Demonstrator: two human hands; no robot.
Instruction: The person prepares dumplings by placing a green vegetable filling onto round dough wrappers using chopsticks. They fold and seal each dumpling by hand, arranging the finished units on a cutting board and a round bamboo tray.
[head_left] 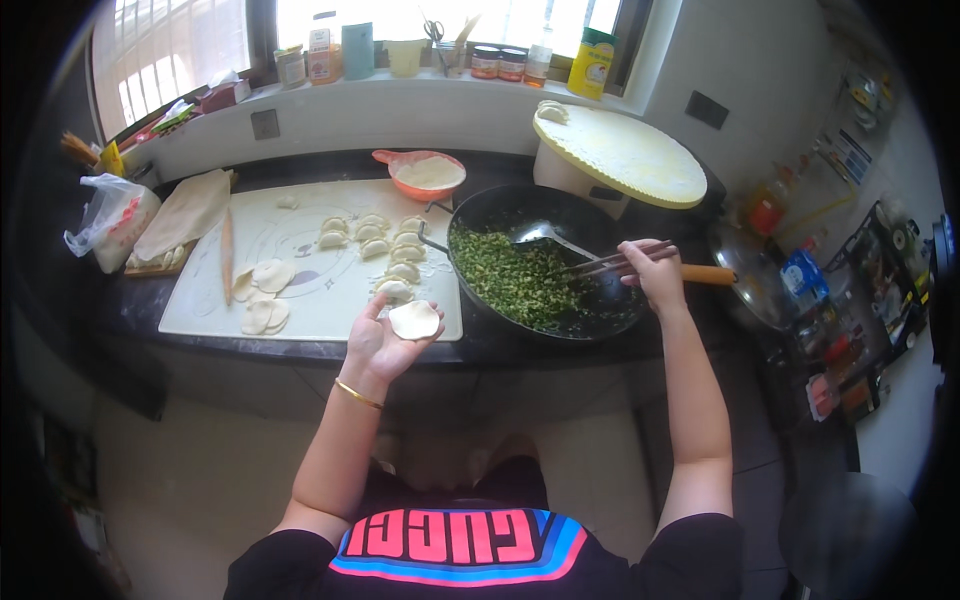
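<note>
On the fingers of my left hand (376, 345), palm up, lies a round dumpling wrapper (414, 321), flat and bare on top. My right hand (655, 272) is closed around a pair of chopsticks (615, 262), their tips in the chopped green filling (515, 275) of the black wok (620, 325). A metal spoon (545, 234) leans in the same wok. Just beyond my left hand, several folded dumplings (405, 254) sit in rows on the white mat (190, 310). Loose wrappers (268, 285) overlap on the mat's left side.
Left of the wrappers lies a wooden rolling pin (227, 255). An orange bowl of flour (428, 174) stands behind the mat. Behind the wok, a floured round tray (625, 155) rests on a pot, with dumplings at its edge. The wok's wooden handle (708, 273) points right. Jars (497, 64) line the windowsill.
</note>
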